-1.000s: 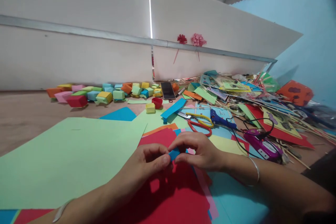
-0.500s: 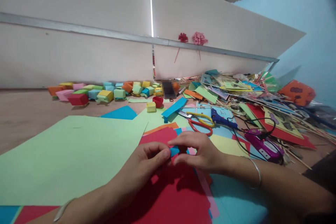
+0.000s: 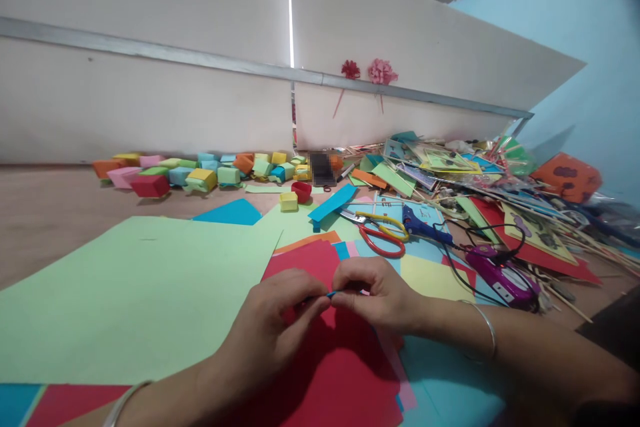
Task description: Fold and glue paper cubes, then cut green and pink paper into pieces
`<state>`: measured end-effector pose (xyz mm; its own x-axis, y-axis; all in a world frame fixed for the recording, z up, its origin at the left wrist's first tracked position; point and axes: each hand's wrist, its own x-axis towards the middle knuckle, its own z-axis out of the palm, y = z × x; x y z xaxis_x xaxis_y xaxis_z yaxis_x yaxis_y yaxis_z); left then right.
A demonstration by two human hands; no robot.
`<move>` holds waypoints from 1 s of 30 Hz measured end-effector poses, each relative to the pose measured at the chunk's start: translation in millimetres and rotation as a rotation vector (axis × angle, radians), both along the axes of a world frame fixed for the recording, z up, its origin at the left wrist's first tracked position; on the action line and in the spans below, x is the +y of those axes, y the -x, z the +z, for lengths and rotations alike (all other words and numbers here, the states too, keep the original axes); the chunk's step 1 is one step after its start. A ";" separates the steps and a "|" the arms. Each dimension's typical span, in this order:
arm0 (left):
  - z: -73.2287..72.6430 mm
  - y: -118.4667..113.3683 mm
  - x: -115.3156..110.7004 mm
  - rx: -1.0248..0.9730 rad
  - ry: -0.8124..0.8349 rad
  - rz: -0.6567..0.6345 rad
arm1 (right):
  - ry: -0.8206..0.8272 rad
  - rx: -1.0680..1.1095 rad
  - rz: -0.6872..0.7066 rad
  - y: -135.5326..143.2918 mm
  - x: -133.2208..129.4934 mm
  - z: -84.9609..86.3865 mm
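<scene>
Apparently you're creasing the small blue paper (image 3: 331, 294) above the red sheet (image 3: 345, 367); your left hand (image 3: 280, 310) and right hand (image 3: 374, 290) each pinch it in a narrow grip. Next probably calls for even pressure.

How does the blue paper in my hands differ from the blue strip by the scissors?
The blue paper is pinched by the left hand and right hand, while the blue strip lies untouched near the scissors. Only a small sliver of the blue paper shows, whereas the blue strip shows a long, broad face. Both are a similar blue.
</scene>
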<state>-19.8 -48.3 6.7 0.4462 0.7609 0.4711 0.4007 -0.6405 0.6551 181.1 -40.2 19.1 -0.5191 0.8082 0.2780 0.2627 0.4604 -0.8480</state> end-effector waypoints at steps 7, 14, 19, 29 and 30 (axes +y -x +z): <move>7.2 -1.5 -0.6 0.026 0.122 0.038 | 0.060 0.004 -0.024 1.5 -3.2 4.4; 7.8 -1.6 4.8 -0.329 0.792 -0.077 | 0.241 0.099 -0.047 -1.3 3.2 3.4; 5.1 -1.0 8.7 -0.407 0.874 -0.036 | 0.370 0.183 -0.008 -3.7 8.0 3.3; 6.0 -3.3 7.6 -0.569 1.198 -0.164 | 0.398 0.210 -0.033 0.3 2.8 2.2; 6.4 -2.7 7.3 -0.540 1.161 -0.155 | 0.361 0.204 -0.055 0.3 3.0 2.3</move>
